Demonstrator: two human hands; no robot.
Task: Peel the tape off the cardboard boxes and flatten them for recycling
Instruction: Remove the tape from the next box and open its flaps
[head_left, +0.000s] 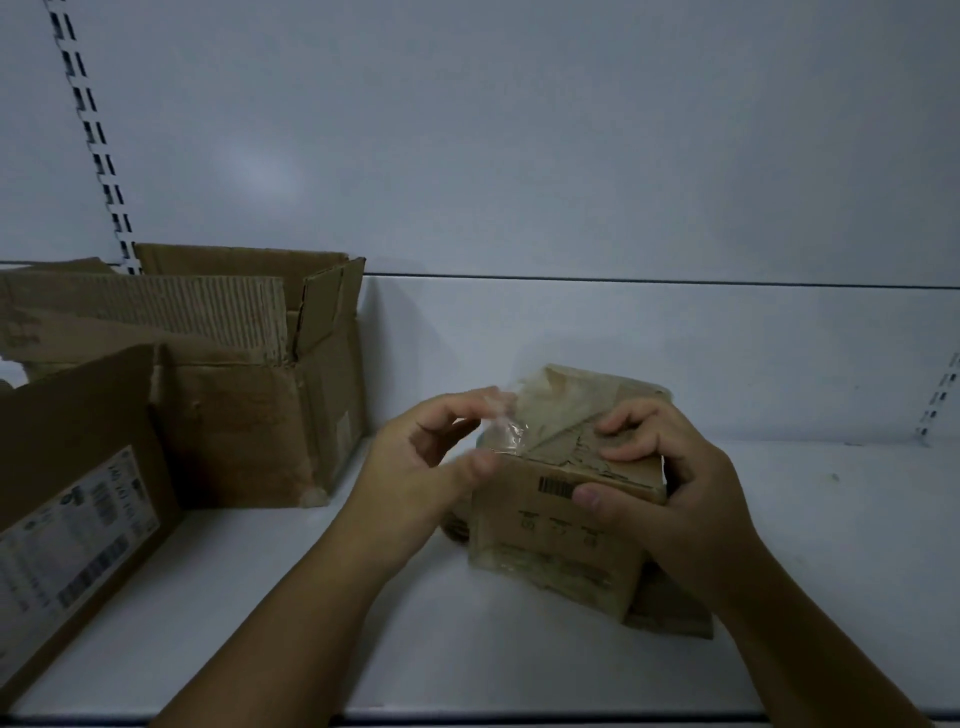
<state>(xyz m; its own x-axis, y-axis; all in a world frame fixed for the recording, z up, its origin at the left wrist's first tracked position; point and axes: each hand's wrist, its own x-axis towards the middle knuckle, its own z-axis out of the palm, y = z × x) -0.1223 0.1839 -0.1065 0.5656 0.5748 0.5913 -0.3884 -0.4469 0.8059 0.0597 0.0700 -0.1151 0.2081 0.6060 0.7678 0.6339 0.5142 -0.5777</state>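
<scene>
Left hand (431, 457) pinching tape (508, 435), right hand (675, 493) gripping small box (550, 545) at top edge, 2 boxes (244, 410) left, shelf (810, 530) right

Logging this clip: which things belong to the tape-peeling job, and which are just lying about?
Job: small box, gripped by right hand; clear tape, pinched by left hand; open box and labelled box, unflattened.
Just there: shelf; slotted rail.

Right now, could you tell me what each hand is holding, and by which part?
The left hand pinches the loose end of the clear tape; the right hand grips the small box by its top edge.
</scene>
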